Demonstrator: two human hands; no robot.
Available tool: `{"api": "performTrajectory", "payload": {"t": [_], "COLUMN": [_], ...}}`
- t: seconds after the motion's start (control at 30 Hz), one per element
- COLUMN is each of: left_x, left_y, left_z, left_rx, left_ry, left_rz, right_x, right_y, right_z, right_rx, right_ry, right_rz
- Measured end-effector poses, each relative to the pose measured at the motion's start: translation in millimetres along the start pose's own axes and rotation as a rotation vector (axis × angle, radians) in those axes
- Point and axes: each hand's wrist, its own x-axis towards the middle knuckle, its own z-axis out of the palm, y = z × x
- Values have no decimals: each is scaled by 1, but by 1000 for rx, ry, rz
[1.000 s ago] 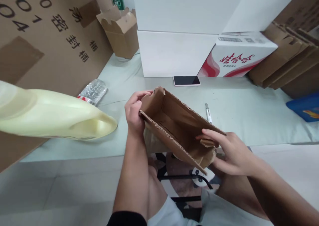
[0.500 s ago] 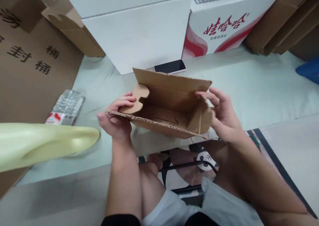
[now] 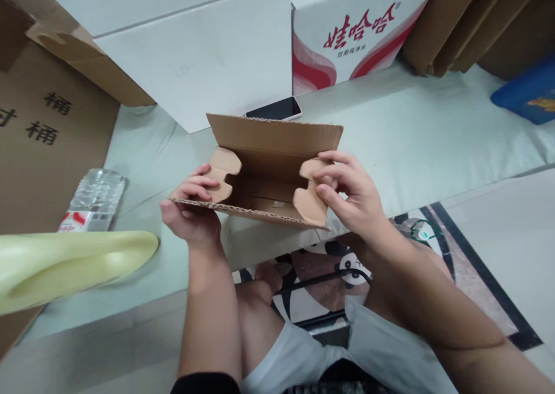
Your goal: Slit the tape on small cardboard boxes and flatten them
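A small brown corrugated cardboard box [image 3: 269, 145], partly folded with its top open, is held above the near edge of the pale green table [image 3: 390, 133]. My left hand [image 3: 193, 209] grips its left end, fingers curled over the left side flap. My right hand [image 3: 347, 194] pinches the right side flap, which is bent inward over the opening. The back wall of the box stands upright toward the far side.
A phone [image 3: 277, 109] lies behind the box, before a big white box [image 3: 195, 64]. A red-and-white printed carton [image 3: 351, 35] stands at the back, flattened brown cardboard [image 3: 451, 29] to its right. A crushed plastic bottle [image 3: 93, 200] and a pale yellow jug [image 3: 65, 267] lie at left. A blue object [image 3: 526, 93] is far right.
The box has turned to face me squarely. My right hand has folded the right side flap inward. The view has tilted down and closer to the table.
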Motion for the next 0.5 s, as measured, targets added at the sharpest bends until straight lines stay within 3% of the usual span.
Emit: {"api": "performTrajectory", "payload": {"t": [0.13,0.27,0.33,0.5], "left_x": [-2,-4,-4,-1], "left_y": [2,4,2,-1], "left_z": [2,2,2,-1], "left_rx": [-27,-21,14,272], "left_ry": [5,-12,-29,0], "left_rz": [2,39,80,119], "right_x": [-2,-3,-3,-2], "right_y": [-4,4,9,18], "right_z": [-1,1,2,2], "right_rx": [-153,-255,-229,-44], "right_ry": [-13,182,216,-37], "right_rz": [-15,-63,-82,-174]}}
